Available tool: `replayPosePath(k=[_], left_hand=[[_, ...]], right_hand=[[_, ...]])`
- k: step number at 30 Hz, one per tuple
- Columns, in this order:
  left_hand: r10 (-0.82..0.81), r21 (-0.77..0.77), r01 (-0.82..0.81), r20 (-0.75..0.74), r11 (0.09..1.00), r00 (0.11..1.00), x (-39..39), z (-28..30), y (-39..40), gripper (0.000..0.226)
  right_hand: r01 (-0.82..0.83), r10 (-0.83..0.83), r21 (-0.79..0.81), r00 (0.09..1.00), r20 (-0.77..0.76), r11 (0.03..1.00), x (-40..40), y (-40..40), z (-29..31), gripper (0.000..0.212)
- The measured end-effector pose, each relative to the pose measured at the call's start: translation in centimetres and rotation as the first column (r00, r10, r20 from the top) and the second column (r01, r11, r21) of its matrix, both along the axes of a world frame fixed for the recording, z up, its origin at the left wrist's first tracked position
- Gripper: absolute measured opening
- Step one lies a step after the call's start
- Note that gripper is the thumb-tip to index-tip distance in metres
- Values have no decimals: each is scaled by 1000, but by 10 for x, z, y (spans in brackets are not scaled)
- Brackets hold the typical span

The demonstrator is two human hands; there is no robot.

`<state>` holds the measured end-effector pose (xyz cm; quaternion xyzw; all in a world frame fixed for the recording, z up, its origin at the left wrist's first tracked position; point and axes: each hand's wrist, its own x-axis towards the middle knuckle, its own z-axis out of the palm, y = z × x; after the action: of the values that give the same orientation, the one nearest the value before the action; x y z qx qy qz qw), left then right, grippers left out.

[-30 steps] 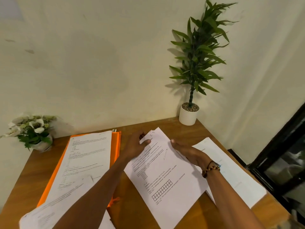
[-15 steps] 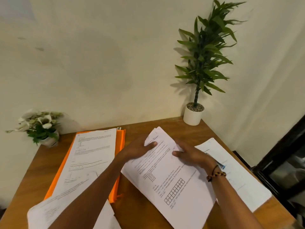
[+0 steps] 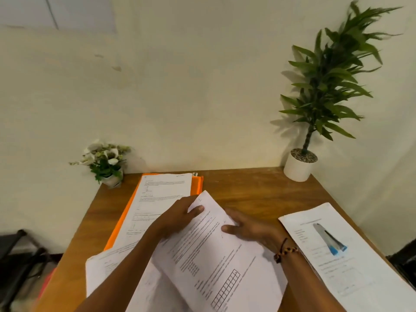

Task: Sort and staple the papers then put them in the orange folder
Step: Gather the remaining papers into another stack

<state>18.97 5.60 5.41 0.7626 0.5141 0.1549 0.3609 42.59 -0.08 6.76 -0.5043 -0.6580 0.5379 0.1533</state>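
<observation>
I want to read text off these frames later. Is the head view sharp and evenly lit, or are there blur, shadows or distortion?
Head view: soft throughout; print on the held sheet is illegible; the tall plant has smeared leaf tips and casts a shadow left onto the wall; the table edges splay, suggesting wide-angle distortion; no glare.

Folder (image 3: 198, 184) sits on the table (image 3: 258, 190) at the left with a sheet (image 3: 162, 199) on top. Middle sheet (image 3: 216, 255) is between both hands. Another sheet (image 3: 351, 262) lies right. Flower pot (image 3: 105, 163) back left, potted plant (image 3: 299, 167) back right.
</observation>
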Motion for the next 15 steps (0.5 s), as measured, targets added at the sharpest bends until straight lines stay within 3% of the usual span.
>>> replayPosePath(k=[2,4,8,11,15], left_hand=[[26,37,-26,7,999,1000,-28,-9,1,56],[51,27,-53,61,998,997,-57,-17,4,57],[2,13,-4,120,1000,993,-103,-27,3,62],[-29,-42,33,108,999,994,-125,-34,0,54],[-9,-142,33,160,989,987,-127,-32,-16,33]], right_hand=[[-47,47,-43,999,3,998,-21,7,5,38],[58,-55,-84,998,34,995,-39,16,16,33],[300,-310,-140,949,-58,944,-64,55,6,35],[453,-453,-83,891,16,888,-85,86,-13,24],[533,-532,25,840,104,846,-112,111,-33,14]])
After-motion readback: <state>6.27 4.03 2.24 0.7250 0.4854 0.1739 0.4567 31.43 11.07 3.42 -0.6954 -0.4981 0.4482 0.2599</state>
